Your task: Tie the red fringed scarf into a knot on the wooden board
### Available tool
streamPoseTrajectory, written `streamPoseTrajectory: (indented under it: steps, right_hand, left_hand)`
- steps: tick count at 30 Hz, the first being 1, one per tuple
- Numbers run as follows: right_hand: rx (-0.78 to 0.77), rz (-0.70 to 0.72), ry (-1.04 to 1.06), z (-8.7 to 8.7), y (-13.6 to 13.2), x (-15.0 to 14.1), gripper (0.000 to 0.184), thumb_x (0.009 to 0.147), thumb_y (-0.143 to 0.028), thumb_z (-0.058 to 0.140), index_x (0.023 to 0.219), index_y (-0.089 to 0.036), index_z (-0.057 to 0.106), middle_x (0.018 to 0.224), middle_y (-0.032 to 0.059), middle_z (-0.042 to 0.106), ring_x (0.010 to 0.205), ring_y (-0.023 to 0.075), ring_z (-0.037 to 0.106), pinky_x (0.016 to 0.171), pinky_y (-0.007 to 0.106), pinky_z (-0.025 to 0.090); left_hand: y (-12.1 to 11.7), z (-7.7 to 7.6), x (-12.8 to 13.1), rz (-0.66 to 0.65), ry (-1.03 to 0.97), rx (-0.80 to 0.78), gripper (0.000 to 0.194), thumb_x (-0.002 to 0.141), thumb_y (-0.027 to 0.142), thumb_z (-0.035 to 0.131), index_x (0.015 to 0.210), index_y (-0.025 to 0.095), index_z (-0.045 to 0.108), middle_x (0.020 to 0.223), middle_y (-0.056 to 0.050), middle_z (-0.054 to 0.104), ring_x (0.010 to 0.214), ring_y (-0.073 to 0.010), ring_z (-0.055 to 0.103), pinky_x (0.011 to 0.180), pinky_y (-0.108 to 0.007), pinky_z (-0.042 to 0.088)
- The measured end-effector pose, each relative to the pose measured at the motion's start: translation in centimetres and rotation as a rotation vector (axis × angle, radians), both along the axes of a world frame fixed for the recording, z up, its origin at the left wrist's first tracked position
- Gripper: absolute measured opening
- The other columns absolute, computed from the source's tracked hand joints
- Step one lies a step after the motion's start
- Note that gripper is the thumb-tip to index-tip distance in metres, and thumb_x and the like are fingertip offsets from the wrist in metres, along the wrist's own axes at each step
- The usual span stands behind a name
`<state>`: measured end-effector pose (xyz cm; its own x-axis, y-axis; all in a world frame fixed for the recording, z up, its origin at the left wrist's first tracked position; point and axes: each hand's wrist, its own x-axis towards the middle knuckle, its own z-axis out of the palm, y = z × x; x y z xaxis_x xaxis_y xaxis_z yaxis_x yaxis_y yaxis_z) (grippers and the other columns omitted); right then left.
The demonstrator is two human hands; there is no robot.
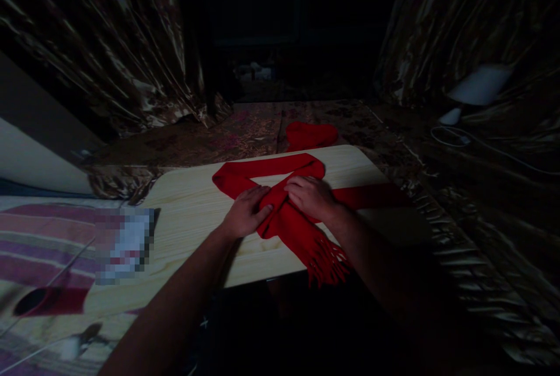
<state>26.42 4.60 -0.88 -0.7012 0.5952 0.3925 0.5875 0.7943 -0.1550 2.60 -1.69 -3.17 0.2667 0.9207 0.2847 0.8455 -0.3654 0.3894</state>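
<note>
A red scarf with a fringed end lies crossed over itself in a loop on a pale wood-grain tabletop. My left hand is closed on the scarf at the left of the crossing, its thumb set apart from the fingers on the cloth. At the right of the crossing, my right hand has bent fingers gripping the folded cloth. The fringe hangs over the near table edge below my right wrist. Another red length runs rightward behind my right forearm, which partly hides it.
More red cloth lies beyond the far table edge. A pixelated packet is at the left, by a striped bedspread. At the right stands a white lamp with a cable. Patterned curtains hang behind; the room is dark.
</note>
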Motion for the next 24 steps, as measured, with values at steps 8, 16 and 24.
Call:
streamPoseTrajectory:
  steps: [8,16,24]
  right_hand:
    - [-0.100,-0.052,-0.125,0.9,-0.7,1.1,0.026,0.090,-0.011,0.049,0.101,-0.025,0.068,0.103,0.0034,0.068,0.094,0.0189,0.061,0.077,0.029,0.042]
    - [-0.092,-0.221,-0.115,1.3,-0.6,4.1,0.028,0.090,-0.013,0.050,0.111,-0.021,0.066,0.110,0.0079,0.068,0.101,0.0205,0.062,0.089,0.029,0.044]
    - [-0.400,-0.434,-0.247,1.2,2.5,15.7,0.052,0.082,-0.037,0.069,0.129,-0.016,0.062,0.132,0.0152,0.063,0.118,0.0281,0.060,0.101,0.038,0.044]
  left_hand:
    - [-0.1,0.2,-0.1,-0.049,0.053,-0.011,0.056,0.097,0.052,0.046,0.147,0.028,0.050,0.152,-0.007,0.050,0.142,-0.0262,0.042,0.118,-0.049,0.033]
    - [-0.1,-0.2,-0.1,-0.052,0.131,0.015,0.055,0.094,0.052,0.049,0.145,0.030,0.054,0.154,-0.009,0.047,0.142,-0.0296,0.042,0.117,-0.052,0.033]
    - [-0.1,-0.2,-0.1,-0.049,0.134,-0.011,0.055,0.092,0.049,0.052,0.145,0.032,0.053,0.156,-0.007,0.045,0.143,-0.0324,0.039,0.116,-0.055,0.031]
